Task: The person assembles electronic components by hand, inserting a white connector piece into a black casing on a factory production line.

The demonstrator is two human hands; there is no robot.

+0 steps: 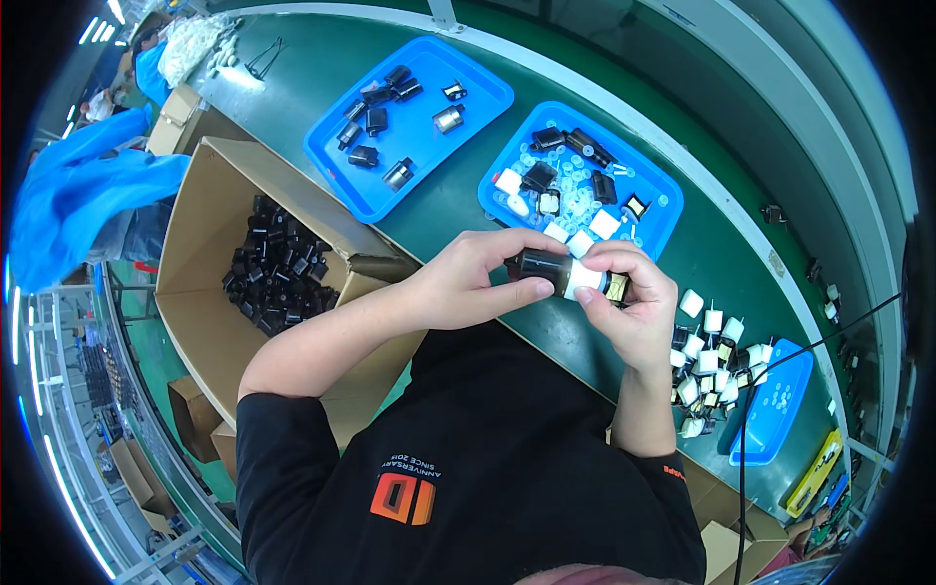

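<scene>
In front of my chest, both hands meet around one small assembly. My left hand (478, 278) is closed on a dark, glossy cylindrical housing (542, 269), its thumb along the near side. Against the housing's right end, my right hand (634, 297) pinches a white part with a gold-and-black end (616, 287). The two pieces touch in line; I cannot tell whether they are joined. Just beyond my fingers, a blue tray (655, 175) holds black housings, white pieces and many small clear discs.
Another blue tray (336, 107) with black housings lies farther left. An open cardboard box (190, 234) of black parts stands left of the bench. To my right are a pile of white-and-gold parts (709, 363), a smaller blue tray (765, 439) and a hanging black cable (743, 487).
</scene>
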